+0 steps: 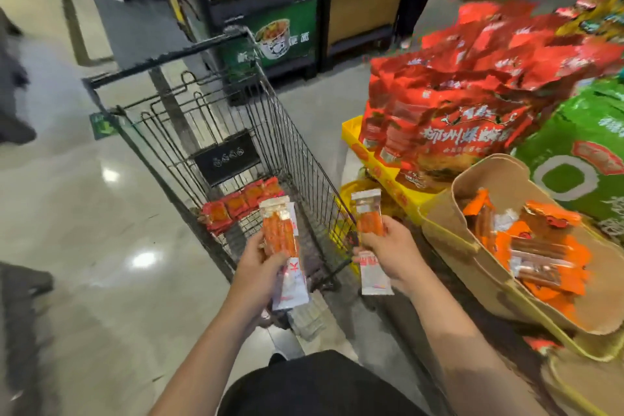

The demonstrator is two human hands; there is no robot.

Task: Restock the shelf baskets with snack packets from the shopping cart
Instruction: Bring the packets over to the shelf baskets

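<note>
Left hand and right hand each grip snack packets lifted above the cart; next, swing right to the basket.

Cart open on top; wire walls block the sides. Basket mouth open, half full of packets. Red bags crowd behind it.
</note>
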